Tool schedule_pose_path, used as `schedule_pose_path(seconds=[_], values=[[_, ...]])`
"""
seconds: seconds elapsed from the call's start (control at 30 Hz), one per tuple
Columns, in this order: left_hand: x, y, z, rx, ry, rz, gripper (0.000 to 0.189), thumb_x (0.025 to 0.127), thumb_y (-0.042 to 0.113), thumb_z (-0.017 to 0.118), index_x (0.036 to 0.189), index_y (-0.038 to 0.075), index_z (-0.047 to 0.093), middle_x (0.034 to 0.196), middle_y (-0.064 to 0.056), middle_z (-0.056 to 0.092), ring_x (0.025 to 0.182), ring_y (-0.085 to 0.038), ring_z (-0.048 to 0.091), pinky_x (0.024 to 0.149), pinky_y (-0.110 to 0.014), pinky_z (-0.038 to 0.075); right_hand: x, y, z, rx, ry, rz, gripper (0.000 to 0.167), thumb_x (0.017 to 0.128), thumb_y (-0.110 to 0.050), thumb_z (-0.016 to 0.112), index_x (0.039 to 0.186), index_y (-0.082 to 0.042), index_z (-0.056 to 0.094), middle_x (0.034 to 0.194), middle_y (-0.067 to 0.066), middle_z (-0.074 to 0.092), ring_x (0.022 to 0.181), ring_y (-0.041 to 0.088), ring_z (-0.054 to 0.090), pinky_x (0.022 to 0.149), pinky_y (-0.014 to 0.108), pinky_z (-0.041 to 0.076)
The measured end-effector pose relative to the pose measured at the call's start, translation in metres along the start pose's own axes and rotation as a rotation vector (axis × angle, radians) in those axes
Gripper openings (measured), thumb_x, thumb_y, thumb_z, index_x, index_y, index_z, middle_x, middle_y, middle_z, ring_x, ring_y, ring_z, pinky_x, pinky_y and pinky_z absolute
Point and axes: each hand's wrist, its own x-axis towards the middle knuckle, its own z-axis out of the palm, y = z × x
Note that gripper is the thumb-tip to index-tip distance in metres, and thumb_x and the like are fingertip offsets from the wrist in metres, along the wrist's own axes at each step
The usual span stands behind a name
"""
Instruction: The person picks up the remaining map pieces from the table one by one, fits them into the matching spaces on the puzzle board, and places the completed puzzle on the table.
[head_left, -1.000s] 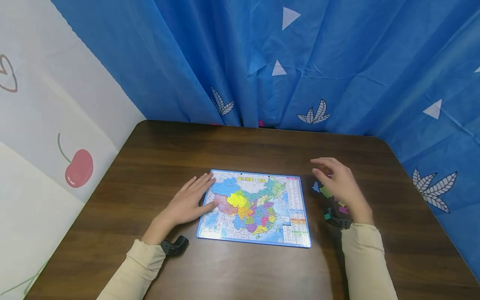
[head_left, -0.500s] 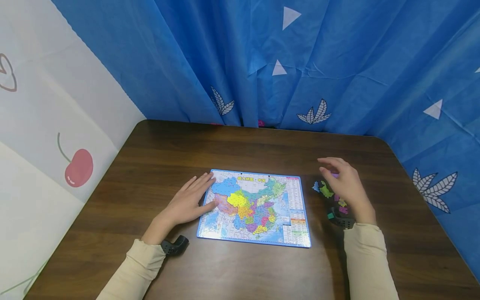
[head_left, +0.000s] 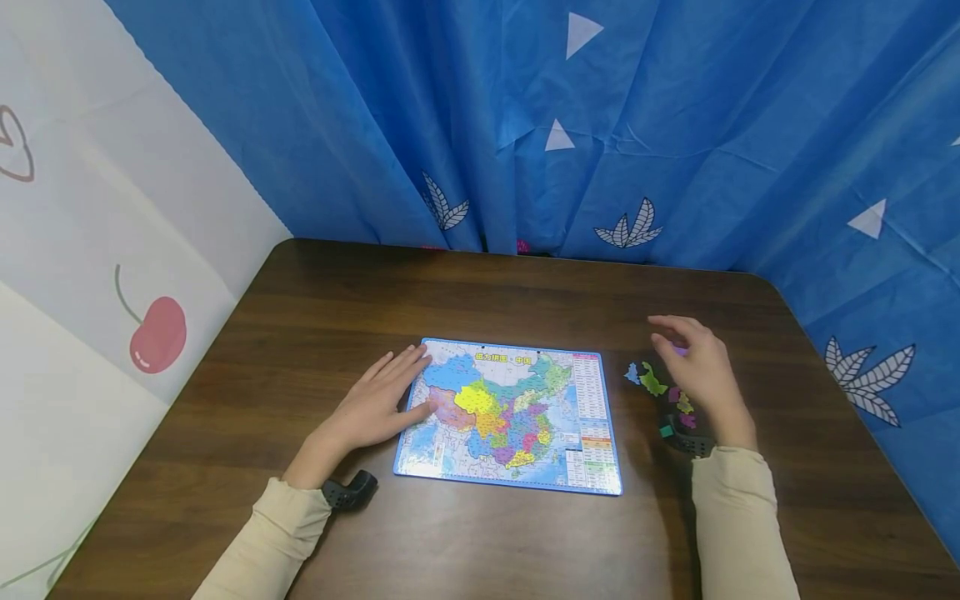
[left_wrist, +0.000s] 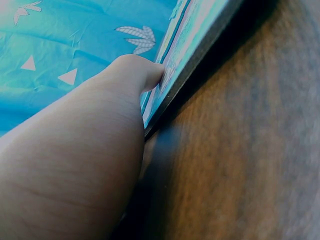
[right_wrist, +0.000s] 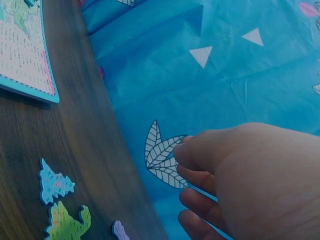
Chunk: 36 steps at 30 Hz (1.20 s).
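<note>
A map puzzle board (head_left: 491,446) with a blue rim lies flat on the table, its coloured regions filling the middle. My left hand (head_left: 375,408) rests on the board's left edge, fingers spread and straight; in the left wrist view the thumb (left_wrist: 150,75) touches the board's face. Over the loose puzzle pieces to the right hovers my right hand (head_left: 699,367), fingers loosely curved, with nothing seen between them. Below it lie a blue piece (right_wrist: 54,184), a green piece (right_wrist: 67,222) and a purple piece (right_wrist: 119,231), with pink and yellow ones partly hidden by the wrist.
The dark wooden table (head_left: 360,283) extends around the board. A blue curtain (head_left: 465,125) hangs along its back and right, and a white printed cloth (head_left: 90,225) stands at the left. Each wrist wears a black camera (head_left: 351,492).
My right hand has moved a little to the right, uncovering more of the green, pink and yellow pieces. My left hand and the board have stayed in place.
</note>
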Motion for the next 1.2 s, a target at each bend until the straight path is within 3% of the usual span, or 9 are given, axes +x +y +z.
schedule_pose_path(seconds=[0.63,0.83,1.2], values=[[0.001,-0.001,0.001,0.005,-0.017,-0.012,0.083,0.096,0.060,0.057,0.161,0.013,0.036,0.171,-0.004,0.025,0.160,-0.024,0.017,0.130,-0.048,0.011,-0.003,0.014,-0.001,-0.024,-0.006,0.102,0.039,0.106,-0.022,0.056,0.140,-0.002,0.060,0.147,0.030,0.051,0.131,0.055,0.047,0.104,0.071,0.043],[0.001,-0.001,0.000,-0.001,-0.009,-0.005,0.083,0.096,0.060,0.058,0.161,0.012,0.037,0.171,-0.005,0.026,0.160,-0.025,0.018,0.130,-0.049,0.012,-0.003,0.019,-0.001,-0.034,-0.016,0.143,0.041,0.107,-0.024,0.055,0.142,-0.002,0.058,0.150,0.031,0.048,0.137,0.056,0.038,0.106,0.076,0.035],[0.000,0.001,-0.001,0.005,0.007,0.007,0.082,0.097,0.059,0.058,0.160,0.011,0.038,0.170,-0.006,0.027,0.159,-0.025,0.020,0.130,-0.049,0.013,-0.005,0.029,0.003,-0.047,-0.033,0.155,0.043,0.106,-0.022,0.054,0.144,-0.001,0.055,0.153,0.032,0.044,0.139,0.058,0.034,0.108,0.078,0.030]])
